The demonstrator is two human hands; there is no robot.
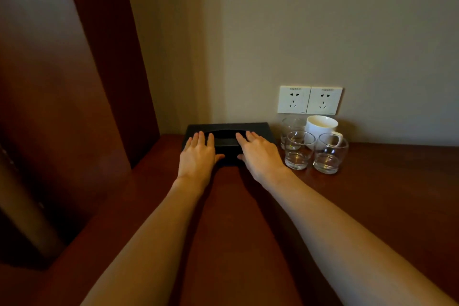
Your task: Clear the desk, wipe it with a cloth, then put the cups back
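A black tissue box [227,129] stands at the back of the dark wooden desk [372,194], against the wall. My left hand [198,156] lies flat over the box's left part, fingers spread, thumb at its front edge. Over the box's right part rests my right hand [260,155], flat with spread fingers as well. Neither hand is closed around anything. To the right of the box stand three clear glasses, two in front [298,150] [329,154] and one behind [291,125]. Behind them stands a white mug [321,126]. No cloth is in view.
Two white wall sockets [309,100] sit just above the cups. A tall dark wooden panel [74,107] rises along the left side of the desk. The beige wall [323,32] closes the back.
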